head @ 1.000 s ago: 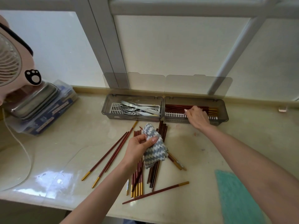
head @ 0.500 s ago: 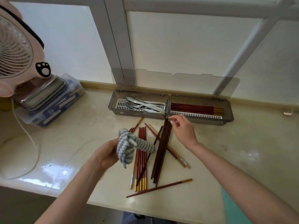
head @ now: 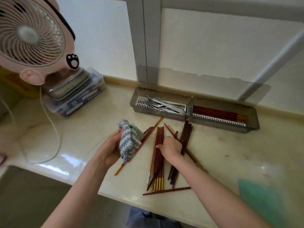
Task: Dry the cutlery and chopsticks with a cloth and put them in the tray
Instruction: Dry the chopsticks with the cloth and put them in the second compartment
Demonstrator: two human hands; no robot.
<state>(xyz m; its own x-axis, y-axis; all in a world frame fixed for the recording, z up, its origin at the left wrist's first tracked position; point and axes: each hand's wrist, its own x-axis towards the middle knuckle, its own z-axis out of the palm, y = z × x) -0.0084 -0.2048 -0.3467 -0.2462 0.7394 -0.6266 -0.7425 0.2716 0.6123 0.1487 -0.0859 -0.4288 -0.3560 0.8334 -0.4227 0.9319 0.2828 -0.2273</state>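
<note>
1. Chopsticks (head: 158, 165) lie loose in a heap on the bench (head: 230, 153). The right hand (head: 170, 148) is laid palm-down on the middle of the heap, with its fingers bent onto the sticks between a red, gold-ended bunch and a dark brown bunch. Whether the fingers have closed round any stick cannot be told.
2. The left hand (head: 109, 148) grips a bunched cloth (head: 129, 139) with a blue-and-white zigzag pattern, fingers and thumb curled round it. It is just left of the heap, and two red sticks run out from under the cloth to a gold tip.
3. One red stick lies crosswise at the near end of the heap, close to the front edge of the bench.
4. Behind the heap, along the foot of the window, sits the grey tray (head: 222, 128), which has two compartments side by side.
   - The left compartment holds steel cutlery (head: 164, 106), forks among it, on a white slotted insert.
   - The right compartment holds red, gold-ended chopsticks laid lengthwise.
   - A clear lid (head: 197, 83) stands upright behind both.
5. Well to the left is a pink fan (head: 31, 33) with a paw print. Beside it, metal tins (head: 70, 86) are stacked on a clear plastic box (head: 85, 102), and a white cord (head: 49, 122) trails over the bench.
6. At the far right, near the front edge, lies a green mat (head: 263, 199) — it is blurred.
</note>
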